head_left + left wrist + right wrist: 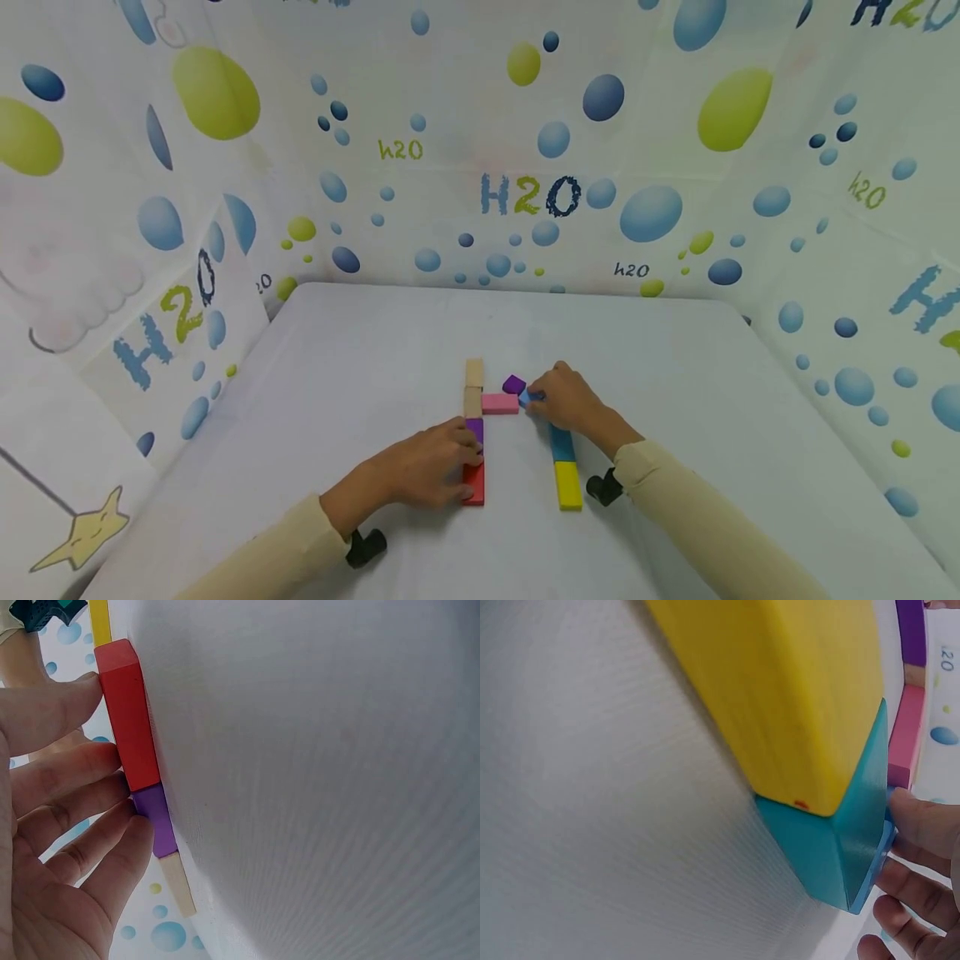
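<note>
A column of blocks lies flat on the white table: two plain wooden blocks, a purple block (476, 427) and a red block (474, 492). My left hand (429, 463) rests along its left side. In the left wrist view the fairly straight fingers touch the sides of the red block (129, 720) and purple block (155, 821). My right hand (567, 400) pinches a small blue block (527, 398), partly hidden by the fingers, beside the right end of a pink block (500, 404). Below that hand, a teal block (562, 446) meets a yellow block (568, 487) end to end.
A small dark purple block (513, 384) lies tilted just above the blue one. The wooden blocks (473, 402) touch the pink block's left end. Printed sheets (465, 108) with blue and green spots stand around the table (360, 358). Each wrist wears a dark camera (366, 547).
</note>
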`<state>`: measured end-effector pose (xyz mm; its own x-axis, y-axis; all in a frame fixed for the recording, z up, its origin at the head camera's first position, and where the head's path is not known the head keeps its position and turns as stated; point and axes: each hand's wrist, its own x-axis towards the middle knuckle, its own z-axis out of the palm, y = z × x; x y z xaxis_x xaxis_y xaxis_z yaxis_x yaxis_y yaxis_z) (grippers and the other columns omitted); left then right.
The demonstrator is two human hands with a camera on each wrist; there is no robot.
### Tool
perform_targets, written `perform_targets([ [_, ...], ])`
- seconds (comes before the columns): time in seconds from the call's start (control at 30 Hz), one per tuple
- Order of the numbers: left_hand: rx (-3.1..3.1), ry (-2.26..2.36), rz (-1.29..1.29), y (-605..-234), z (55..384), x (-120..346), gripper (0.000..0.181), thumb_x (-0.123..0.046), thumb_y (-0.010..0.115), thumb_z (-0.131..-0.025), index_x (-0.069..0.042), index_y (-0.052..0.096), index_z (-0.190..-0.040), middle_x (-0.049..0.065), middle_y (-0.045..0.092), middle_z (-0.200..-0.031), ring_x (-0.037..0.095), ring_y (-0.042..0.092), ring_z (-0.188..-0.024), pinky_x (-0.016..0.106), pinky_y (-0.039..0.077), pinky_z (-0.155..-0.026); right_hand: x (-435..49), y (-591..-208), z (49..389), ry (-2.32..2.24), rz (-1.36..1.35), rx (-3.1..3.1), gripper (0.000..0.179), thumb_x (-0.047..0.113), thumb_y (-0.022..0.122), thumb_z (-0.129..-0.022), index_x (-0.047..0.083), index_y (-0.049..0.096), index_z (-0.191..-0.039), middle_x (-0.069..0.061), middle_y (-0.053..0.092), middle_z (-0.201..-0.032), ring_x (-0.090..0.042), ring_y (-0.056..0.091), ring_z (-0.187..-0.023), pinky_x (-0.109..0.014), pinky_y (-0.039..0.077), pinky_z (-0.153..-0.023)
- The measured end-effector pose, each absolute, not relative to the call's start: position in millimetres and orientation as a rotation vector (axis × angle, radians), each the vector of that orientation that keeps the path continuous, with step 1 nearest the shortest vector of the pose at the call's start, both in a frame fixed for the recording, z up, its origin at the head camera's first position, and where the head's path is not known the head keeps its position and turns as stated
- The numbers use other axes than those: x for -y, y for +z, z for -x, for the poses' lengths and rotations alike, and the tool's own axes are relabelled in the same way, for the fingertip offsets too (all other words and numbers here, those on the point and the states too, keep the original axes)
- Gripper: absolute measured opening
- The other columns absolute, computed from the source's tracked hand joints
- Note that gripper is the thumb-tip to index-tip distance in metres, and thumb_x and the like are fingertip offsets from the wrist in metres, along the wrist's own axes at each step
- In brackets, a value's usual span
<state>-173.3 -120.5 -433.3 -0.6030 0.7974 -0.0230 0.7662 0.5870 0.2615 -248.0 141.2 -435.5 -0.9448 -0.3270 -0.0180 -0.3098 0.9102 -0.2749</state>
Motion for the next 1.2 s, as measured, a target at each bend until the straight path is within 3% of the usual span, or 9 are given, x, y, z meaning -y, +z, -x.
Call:
perform_targets([
  [0.83, -2.676, 0.318, -1.348, -434.5, 173.3, 120.6, 0.041, -0.036, 0.074, -0.092, -0.012, 0.073, -0.125, 0.002, 0.066, -0.129, 0.017, 0.053, -0.120, 0.032, 0.052, -0.099, -143.6, -439.5, 248.4, -0.445, 0.538, -3.012, 0.037, 0.029, 0.080, -0.089, 0.007, 0.076, -0.118, -0.004, 0.074, -0.104, -0.017, 0.048, -0.090, -0.027, 0.049, -0.075],
  [1.2, -2.675, 0.328, -1.357, -432.2, 172.5, 120.8, 0.040, -0.035, 0.074, -0.091, -0.012, 0.074, -0.124, 0.002, 0.066, -0.127, 0.017, 0.054, -0.120, 0.032, 0.053, -0.099, -144.2, -439.0, 249.9, -0.517, 0.496, -2.987, 0.035, 0.031, 0.079, -0.089, 0.011, 0.075, -0.118, 0.000, 0.066, -0.091, -0.017, 0.049, -0.089, -0.029, 0.049, -0.074],
])
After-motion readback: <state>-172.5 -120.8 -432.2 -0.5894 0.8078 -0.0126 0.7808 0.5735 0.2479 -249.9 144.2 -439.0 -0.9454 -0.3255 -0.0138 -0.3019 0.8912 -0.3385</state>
